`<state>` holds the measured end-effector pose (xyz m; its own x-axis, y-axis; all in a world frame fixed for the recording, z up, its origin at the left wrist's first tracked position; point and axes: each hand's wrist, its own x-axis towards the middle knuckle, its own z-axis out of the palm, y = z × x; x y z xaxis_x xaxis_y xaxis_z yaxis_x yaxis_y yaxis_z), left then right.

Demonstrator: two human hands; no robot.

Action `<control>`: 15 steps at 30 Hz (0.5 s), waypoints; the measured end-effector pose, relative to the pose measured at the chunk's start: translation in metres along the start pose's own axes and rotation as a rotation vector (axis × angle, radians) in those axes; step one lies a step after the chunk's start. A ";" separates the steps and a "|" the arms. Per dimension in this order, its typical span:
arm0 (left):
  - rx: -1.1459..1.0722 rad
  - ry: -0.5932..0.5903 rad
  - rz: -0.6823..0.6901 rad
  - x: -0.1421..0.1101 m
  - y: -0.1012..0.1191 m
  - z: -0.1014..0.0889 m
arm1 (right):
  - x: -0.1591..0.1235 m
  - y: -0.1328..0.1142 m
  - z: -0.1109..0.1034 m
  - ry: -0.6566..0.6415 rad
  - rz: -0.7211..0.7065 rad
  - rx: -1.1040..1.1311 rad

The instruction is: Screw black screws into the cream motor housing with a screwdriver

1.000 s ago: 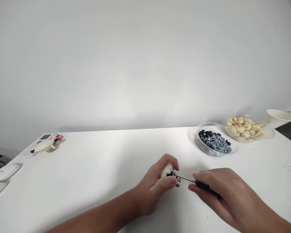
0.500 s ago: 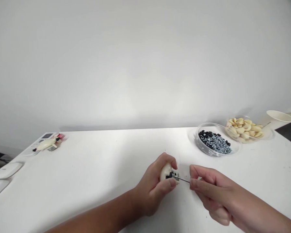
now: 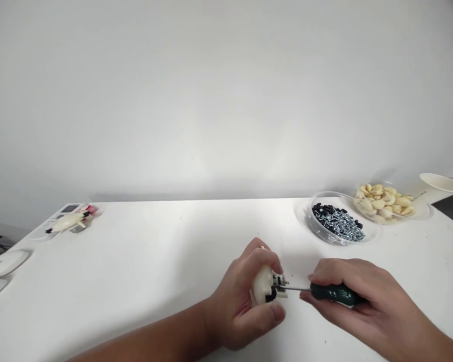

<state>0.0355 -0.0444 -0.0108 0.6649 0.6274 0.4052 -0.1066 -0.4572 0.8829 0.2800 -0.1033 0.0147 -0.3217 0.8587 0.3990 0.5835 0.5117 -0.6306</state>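
Note:
A small cream plastic piece [image 3: 262, 282] with a rounded shell, a black part and a grey mechanism sits in my left hand [image 3: 238, 301], thumb and fingers curled around it. My right hand [image 3: 379, 301] grips a screwdriver [image 3: 331, 292] by its dark green handle. The thin metal shaft points left, its tip at the black part and grey mechanism of the cream piece. Whether the tip sits on a screw is too small to tell. Both hands are just over the white table [image 3: 147, 261].
A clear bowl [image 3: 317, 232] holds silver screws and black pieces. Behind it stands a clear bowl of cream plastic shells [image 3: 390, 201], beside a white cup [image 3: 436, 190]. Far left lies a similar cream piece with black ends [image 3: 68, 221], on a white panel, near white objects [image 3: 7, 262].
My right hand has moved from pinching the screwdriver's shaft to wrapping its handle, which now shows. My left hand has turned the cream piece slightly, and its thumb has moved lower.

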 end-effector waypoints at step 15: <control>-0.021 0.015 0.016 -0.001 -0.003 0.001 | 0.000 -0.002 0.001 0.067 -0.064 0.003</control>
<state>0.0363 -0.0444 -0.0146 0.6518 0.6296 0.4227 -0.1330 -0.4539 0.8811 0.2785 -0.1039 0.0152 -0.3076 0.8201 0.4824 0.5609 0.5658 -0.6043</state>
